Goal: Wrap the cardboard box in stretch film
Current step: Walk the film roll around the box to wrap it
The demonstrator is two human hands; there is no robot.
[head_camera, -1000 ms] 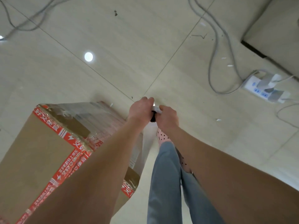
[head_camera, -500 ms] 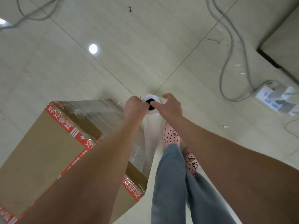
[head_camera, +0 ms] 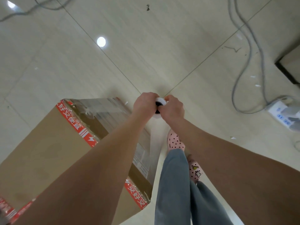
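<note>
At the left, on the pale tiled floor (head_camera: 146, 46), stands the tall brown cardboard box (head_camera: 48, 151), its seams shut with red tape printed in white characters (head_camera: 71, 120). It is the only container here, and because it is taped shut I cannot say what is in it, if anything. Clear stretch film (head_camera: 105, 109) already lies glossy and creased over the side faces I can see and laps just over the top corners, while the broad brown top shows bare card. I judge the wrapping to be partly done: at least one band runs round the sides, though I cannot count the layers. More turns, perhaps the top, and the cutting and smoothing of the tail are left. Just right of the box's far corner my left hand (head_camera: 146, 104) curls round the top end of the white roll of stretch film with its black core (head_camera: 159, 103). The roll stands upright and I look down on its end. A pale sheet of film (head_camera: 155, 143) runs from the roll down along the box's right face. My right hand (head_camera: 172, 109) grips the roll from the other side, fingers wrapped on it. Below are my pink dotted clogs (head_camera: 175, 142) and grey-blue trousers (head_camera: 173, 184), close beside the box. Farther right, grey cables (head_camera: 248, 46) trail across the floor to a white power strip (head_camera: 282, 114).
</note>
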